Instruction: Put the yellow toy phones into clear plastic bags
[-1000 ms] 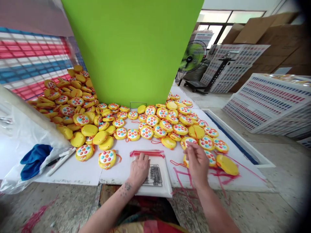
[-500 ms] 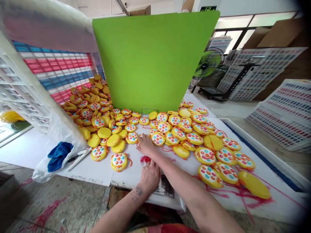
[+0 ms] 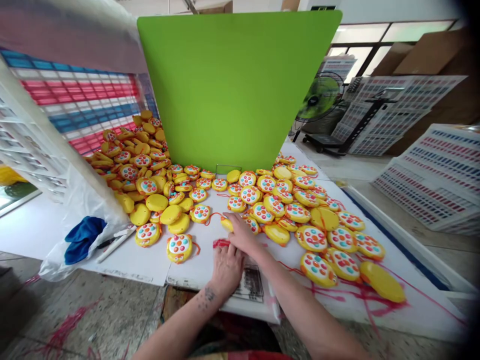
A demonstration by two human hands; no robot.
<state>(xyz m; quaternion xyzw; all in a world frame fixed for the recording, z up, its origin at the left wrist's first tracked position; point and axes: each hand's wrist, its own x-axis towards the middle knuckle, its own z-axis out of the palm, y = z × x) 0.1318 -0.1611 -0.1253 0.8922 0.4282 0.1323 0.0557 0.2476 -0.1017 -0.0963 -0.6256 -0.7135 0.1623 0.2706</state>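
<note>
My left hand point(image 3: 226, 267) lies flat on a clear plastic bag point(image 3: 252, 283) with a red zip strip and a printed label, at the near edge of the white table point(image 3: 123, 260). My right hand point(image 3: 242, 233) crosses over it and closes round a yellow toy point(image 3: 227, 223) with an orange cord, pulled from the pile of yellow toys point(image 3: 262, 200) with coloured buttons. One single toy point(image 3: 179, 247) lies just left of my hands.
A green board point(image 3: 236, 85) stands behind the toys. More toys heap up at the left point(image 3: 127, 155). A plastic bag with blue cloth point(image 3: 80, 240) and a white pen point(image 3: 114, 245) lie at the left. A fan point(image 3: 318, 100) and stacked printed cartons point(image 3: 431, 185) stand to the right.
My right hand went from the toys on the right across to the middle of the pile, took hold of a toy and drew it back. The left hand stayed on the bag.
</note>
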